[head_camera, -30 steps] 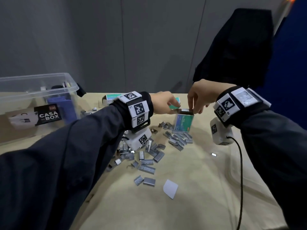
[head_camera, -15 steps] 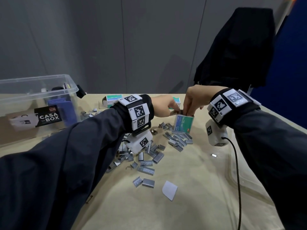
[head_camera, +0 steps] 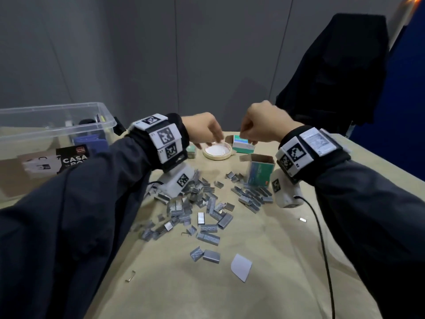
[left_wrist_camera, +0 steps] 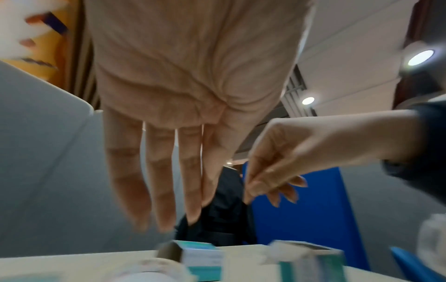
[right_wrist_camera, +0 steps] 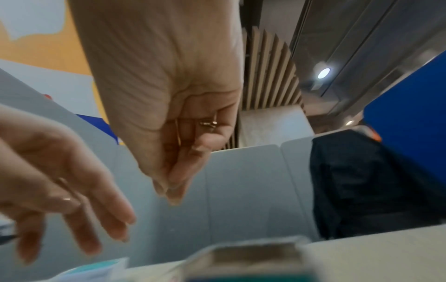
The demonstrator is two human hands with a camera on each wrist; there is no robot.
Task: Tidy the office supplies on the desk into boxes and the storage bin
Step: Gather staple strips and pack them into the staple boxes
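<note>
— Where are the hands?
— Both are raised over the desk (head_camera: 264, 284) toward its far edge. The left hand (head_camera: 203, 130) has straight, relaxed fingers and holds nothing. The right hand (head_camera: 259, 126) has its fingertips drawn together; I cannot tell whether they pinch anything.
— And the supplies?
— An open staple box (head_camera: 261, 171) stands upright below the right wrist, staples (head_camera: 202, 208) scattered mid-desk, the storage bin (head_camera: 53, 125) at the left edge.

We see the clear plastic storage bin (head_camera: 57, 120) at the beige desk's (head_camera: 184, 295) left; loose metal staple strips (head_camera: 202, 210) lie before the upright open teal staple box (head_camera: 261, 172).
</note>
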